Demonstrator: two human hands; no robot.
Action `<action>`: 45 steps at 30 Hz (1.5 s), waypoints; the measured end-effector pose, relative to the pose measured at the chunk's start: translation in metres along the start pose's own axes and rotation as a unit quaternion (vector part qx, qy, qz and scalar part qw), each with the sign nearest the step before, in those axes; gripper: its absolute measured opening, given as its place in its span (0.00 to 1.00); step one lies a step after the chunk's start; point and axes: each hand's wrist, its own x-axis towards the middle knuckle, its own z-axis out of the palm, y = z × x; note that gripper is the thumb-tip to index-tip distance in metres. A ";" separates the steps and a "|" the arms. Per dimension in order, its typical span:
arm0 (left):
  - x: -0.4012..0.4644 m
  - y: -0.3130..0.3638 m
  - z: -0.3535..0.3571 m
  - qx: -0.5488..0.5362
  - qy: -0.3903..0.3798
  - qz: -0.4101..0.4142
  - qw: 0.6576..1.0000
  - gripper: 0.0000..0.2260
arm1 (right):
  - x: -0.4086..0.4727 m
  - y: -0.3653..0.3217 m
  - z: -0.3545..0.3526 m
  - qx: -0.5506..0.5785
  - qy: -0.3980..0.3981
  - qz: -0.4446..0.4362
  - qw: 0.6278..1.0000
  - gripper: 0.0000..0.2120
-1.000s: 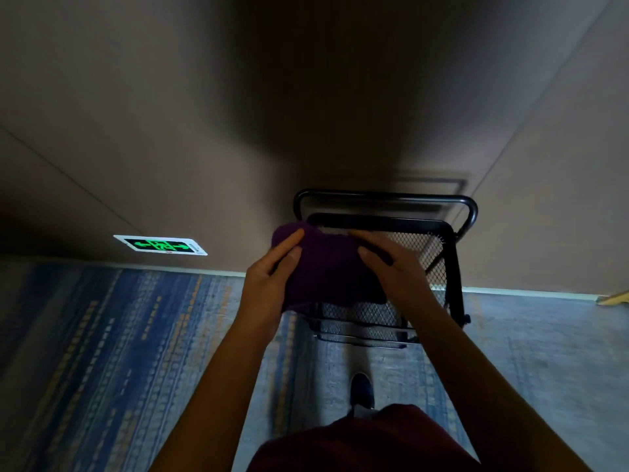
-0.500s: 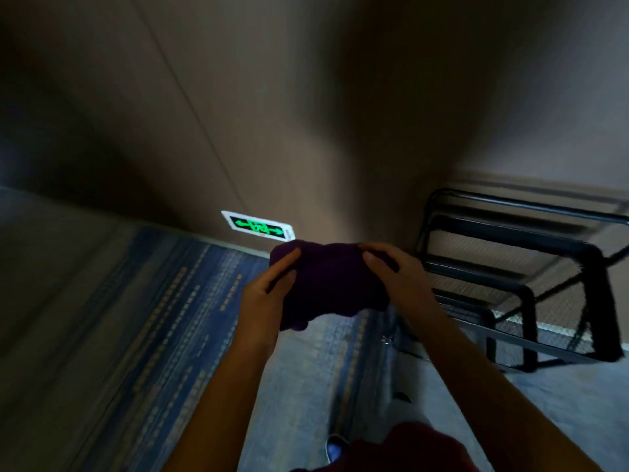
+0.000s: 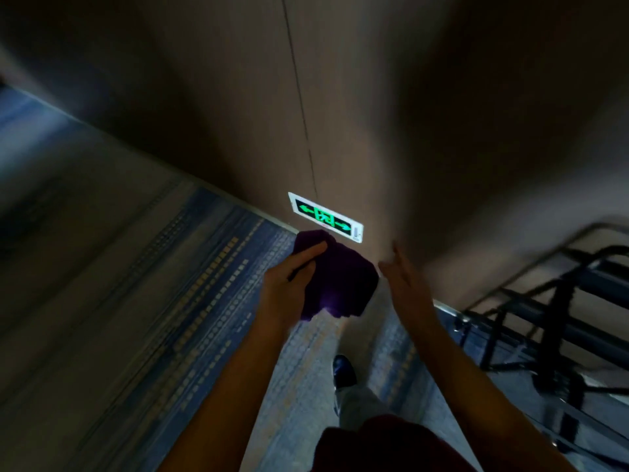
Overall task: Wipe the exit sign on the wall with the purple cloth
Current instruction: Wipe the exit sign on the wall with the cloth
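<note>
The exit sign (image 3: 325, 217), a white-framed plate with glowing green arrows and a running figure, sits low on the beige wall just above the floor. The purple cloth (image 3: 340, 284) hangs folded right below and in front of it. My left hand (image 3: 291, 282) grips the cloth's left side, thumb on top. Beside the cloth's right edge, my right hand (image 3: 403, 277) is flat with fingers apart and holds nothing. The cloth's upper corner nearly overlaps the sign's lower edge; whether they touch is unclear.
A black metal cart (image 3: 561, 311) with mesh shelves stands at the right against the wall. Blue patterned carpet (image 3: 190, 301) covers the floor. My shoe (image 3: 343, 371) is planted below the hands. A wall seam (image 3: 301, 107) runs up from the sign.
I have turned left from the cart toward the sign, which now lies just above the cloth. My right hand has let go of the cloth; the left hand alone holds it.
</note>
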 end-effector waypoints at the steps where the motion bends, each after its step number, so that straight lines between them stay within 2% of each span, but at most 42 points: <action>1: 0.016 -0.003 -0.010 0.012 0.003 0.001 1.000 0.21 | 0.015 -0.007 0.018 -0.001 -0.015 -0.007 1.000 0.35; 3: 0.044 -0.004 -0.029 0.036 -0.001 0.009 0.999 0.25 | 0.037 -0.020 0.053 0.012 -0.040 -0.001 0.999 0.36; 4: 0.059 -0.005 -0.039 0.045 -0.001 0.011 0.999 0.27 | 0.052 -0.029 0.069 0.020 -0.059 0.030 0.998 0.37; 7: 0.094 -0.008 -0.060 0.047 0.006 0.006 0.999 0.29 | 0.082 -0.061 0.108 0.070 -0.116 0.167 0.977 0.24; 8: 0.102 -0.008 -0.066 0.046 0.007 0.006 0.999 0.29 | 0.088 -0.071 0.118 0.081 -0.131 0.204 0.967 0.23; 11: 0.129 -0.018 -0.077 0.020 -0.007 -0.012 1.000 0.25 | 0.105 -0.084 0.147 0.137 -0.167 0.273 0.937 0.28; 12: 0.139 -0.021 -0.081 -0.013 -0.011 -0.039 0.999 0.22 | 0.111 -0.087 0.158 0.190 -0.180 0.276 0.925 0.29; 14: 0.160 -0.024 -0.089 -0.074 -0.026 -0.120 0.990 0.13 | 0.124 -0.100 0.180 0.302 -0.193 0.262 0.896 0.26; 15: 0.172 -0.026 -0.096 -0.086 -0.033 -0.152 0.984 0.11 | 0.130 -0.107 0.190 0.329 -0.184 0.253 0.891 0.22; 17: 0.199 -0.030 -0.112 -0.098 -0.059 -0.172 0.978 0.12 | 0.147 -0.117 0.214 0.339 -0.136 0.229 0.902 0.16; 19: 0.228 -0.030 -0.133 -0.110 -0.102 -0.133 0.980 0.13 | 0.165 -0.123 0.238 0.335 -0.060 0.178 0.923 0.09; 21: 0.256 -0.032 -0.158 -0.107 -0.116 -0.127 0.979 0.16 | 0.182 -0.126 0.259 0.284 0.013 0.133 0.949 0.08; 25: 0.304 -0.033 -0.219 -0.053 -0.155 -0.134 0.977 0.31 | 0.195 -0.141 0.286 0.199 0.081 0.075 0.974 0.22; 28: 0.342 -0.025 -0.237 0.002 -0.203 -0.156 0.967 0.29 | 0.193 -0.154 0.304 0.094 0.093 0.008 0.991 0.29; 31: 0.376 -0.015 -0.227 0.033 -0.290 -0.170 0.941 0.27 | 0.197 -0.163 0.320 0.037 0.132 -0.037 0.990 0.36; 36: 0.426 -0.015 -0.187 0.096 -0.344 -0.148 0.922 0.36 | 0.223 -0.168 0.331 -0.010 0.213 -0.052 0.976 0.41; 39: 0.453 -0.018 -0.163 0.110 -0.380 -0.150 0.906 0.41 | 0.243 -0.166 0.328 -0.012 0.232 -0.070 0.970 0.40; 42: 0.479 -0.023 -0.136 0.123 -0.380 -0.124 0.908 0.38 | 0.263 -0.164 0.325 -0.007 0.262 -0.082 0.962 0.34; 45: 0.504 -0.027 -0.120 0.123 -0.376 -0.078 0.915 0.26 | 0.283 -0.166 0.330 0.004 0.292 -0.059 0.955 0.31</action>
